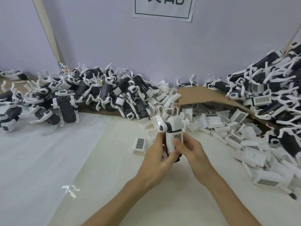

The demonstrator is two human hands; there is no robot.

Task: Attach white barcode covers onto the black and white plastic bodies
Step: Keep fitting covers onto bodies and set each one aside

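Both hands hold one black and white plastic body [173,123] upright above the middle of the table. A white barcode cover [172,141] sits against its front. My left hand [156,154] grips the body from the left and below. My right hand [189,149] grips it from the right, with the thumb pressed on the cover's barcode panel. The body's lower black part is mostly hidden by my fingers. A loose barcode cover [139,145] lies on the table just left of my hands.
A heap of black and white bodies [104,93] lies along the wall at back left, another heap [267,88] at back right. Several loose covers [228,128] spill from a tipped cardboard box [195,95]. A white sheet [48,152] covers the table.
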